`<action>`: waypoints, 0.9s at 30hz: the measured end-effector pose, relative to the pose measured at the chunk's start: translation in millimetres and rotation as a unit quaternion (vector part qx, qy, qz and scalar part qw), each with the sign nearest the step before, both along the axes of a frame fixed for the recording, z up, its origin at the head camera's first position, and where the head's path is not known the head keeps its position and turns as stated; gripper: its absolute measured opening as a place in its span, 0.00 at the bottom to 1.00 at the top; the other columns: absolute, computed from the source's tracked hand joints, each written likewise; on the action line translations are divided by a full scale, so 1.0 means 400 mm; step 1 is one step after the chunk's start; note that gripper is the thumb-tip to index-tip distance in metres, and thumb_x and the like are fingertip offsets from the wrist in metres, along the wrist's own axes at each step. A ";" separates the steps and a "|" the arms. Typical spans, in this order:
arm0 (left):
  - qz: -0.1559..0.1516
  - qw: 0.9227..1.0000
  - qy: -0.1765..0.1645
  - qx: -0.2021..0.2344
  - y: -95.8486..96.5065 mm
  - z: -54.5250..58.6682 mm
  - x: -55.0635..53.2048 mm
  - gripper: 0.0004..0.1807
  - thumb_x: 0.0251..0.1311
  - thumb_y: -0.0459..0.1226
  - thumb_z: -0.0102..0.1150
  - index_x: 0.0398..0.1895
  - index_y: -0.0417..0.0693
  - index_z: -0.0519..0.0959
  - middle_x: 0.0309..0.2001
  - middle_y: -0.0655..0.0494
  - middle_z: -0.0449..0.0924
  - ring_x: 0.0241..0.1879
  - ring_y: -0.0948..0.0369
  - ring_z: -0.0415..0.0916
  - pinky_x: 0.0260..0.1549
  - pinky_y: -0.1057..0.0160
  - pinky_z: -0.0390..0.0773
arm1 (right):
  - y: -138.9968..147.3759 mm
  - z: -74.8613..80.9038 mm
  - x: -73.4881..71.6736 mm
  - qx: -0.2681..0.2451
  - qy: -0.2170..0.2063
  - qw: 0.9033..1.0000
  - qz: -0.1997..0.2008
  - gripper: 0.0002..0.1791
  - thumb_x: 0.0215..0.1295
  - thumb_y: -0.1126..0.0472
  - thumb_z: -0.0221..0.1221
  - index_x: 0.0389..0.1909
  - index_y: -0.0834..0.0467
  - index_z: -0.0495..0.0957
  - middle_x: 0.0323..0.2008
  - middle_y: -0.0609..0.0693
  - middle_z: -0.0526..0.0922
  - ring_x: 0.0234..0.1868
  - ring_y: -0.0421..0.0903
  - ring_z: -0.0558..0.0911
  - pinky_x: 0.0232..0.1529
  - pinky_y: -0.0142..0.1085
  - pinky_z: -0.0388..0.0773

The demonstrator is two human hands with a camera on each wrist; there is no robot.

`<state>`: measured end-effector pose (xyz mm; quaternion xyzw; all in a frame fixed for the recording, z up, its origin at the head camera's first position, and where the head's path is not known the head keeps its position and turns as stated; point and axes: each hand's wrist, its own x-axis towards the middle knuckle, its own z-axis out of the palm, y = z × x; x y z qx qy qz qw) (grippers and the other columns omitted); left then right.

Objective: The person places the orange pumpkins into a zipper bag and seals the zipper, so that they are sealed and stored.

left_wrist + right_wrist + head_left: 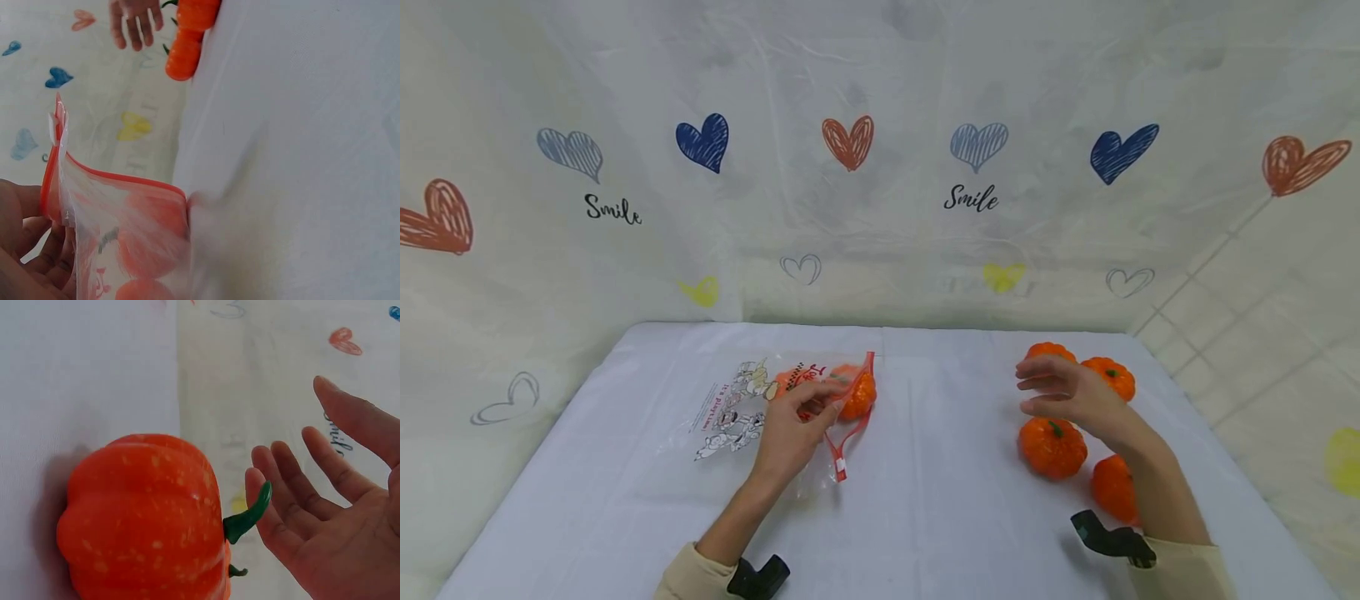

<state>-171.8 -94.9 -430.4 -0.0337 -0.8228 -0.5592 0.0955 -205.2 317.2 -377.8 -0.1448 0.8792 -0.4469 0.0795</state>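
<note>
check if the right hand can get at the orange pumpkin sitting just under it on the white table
Probably yes. The right hand hovers open just above the small orange toy pumpkin with a green stem, holding nothing, and nothing lies between them on the white table.
</note>
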 end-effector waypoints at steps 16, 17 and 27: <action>0.000 1.000 0.004 -0.010 0.000 -0.003 -0.001 0.13 0.66 0.34 0.68 0.51 0.59 0.89 0.42 0.56 0.86 0.43 0.58 0.76 0.42 0.72 0.78 | 0.080 -0.029 -0.006 0.007 -0.034 0.999 0.030 0.29 0.70 0.56 0.66 0.69 0.55 0.72 0.68 0.64 0.75 0.64 0.46 0.81 0.52 0.32 0.83; 0.000 1.000 0.003 -0.011 0.000 -0.003 -0.001 0.13 0.66 0.34 0.68 0.51 0.59 0.89 0.42 0.56 0.86 0.43 0.58 0.76 0.42 0.72 0.78 | 0.082 -0.030 -0.006 0.009 -0.033 0.999 0.033 0.29 0.70 0.56 0.66 0.69 0.55 0.72 0.69 0.64 0.75 0.65 0.49 0.80 0.52 0.32 0.84; -0.002 1.000 0.002 -0.008 -0.001 -0.005 -0.001 0.14 0.66 0.34 0.68 0.50 0.61 0.89 0.41 0.56 0.86 0.43 0.57 0.76 0.41 0.72 0.78 | 0.109 -0.033 0.001 0.006 -0.080 0.995 0.053 0.35 0.68 0.58 0.66 0.72 0.64 0.67 0.70 0.70 0.71 0.70 0.73 0.71 0.52 0.32 0.83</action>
